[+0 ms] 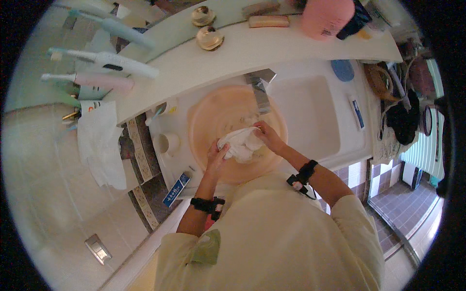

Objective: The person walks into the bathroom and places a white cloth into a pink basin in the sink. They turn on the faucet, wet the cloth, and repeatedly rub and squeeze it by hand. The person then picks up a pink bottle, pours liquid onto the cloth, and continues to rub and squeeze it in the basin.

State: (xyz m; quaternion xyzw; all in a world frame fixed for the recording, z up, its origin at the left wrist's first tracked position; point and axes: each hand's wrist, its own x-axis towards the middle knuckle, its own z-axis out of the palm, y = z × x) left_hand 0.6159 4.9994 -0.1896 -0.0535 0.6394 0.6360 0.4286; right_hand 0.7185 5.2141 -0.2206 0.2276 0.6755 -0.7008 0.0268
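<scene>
A wet-looking white cloth (pixel 240 144) is stretched between my two hands, low over an orange plastic basin (pixel 205 116). My left hand (pixel 217 152) grips its left edge, while my right hand (pixel 267 135) pinches its upper right corner. The basin stands in a white washbasin, under a chrome faucet (pixel 261 94) whose spout reaches over its rim. Some water seems to lie in the basin; its depth cannot be told. Whether the cloth's underside touches the water is hidden.
A white cup (pixel 167 143) and a blue toothpaste box (pixel 177 189) are on the left ledge. A blue-and-white tube (pixel 356 113) and a blue oval item (pixel 342 70) lie at the right. Electric toothbrushes (pixel 109 63) and a pink container (pixel 327 18) stand on the shelf behind.
</scene>
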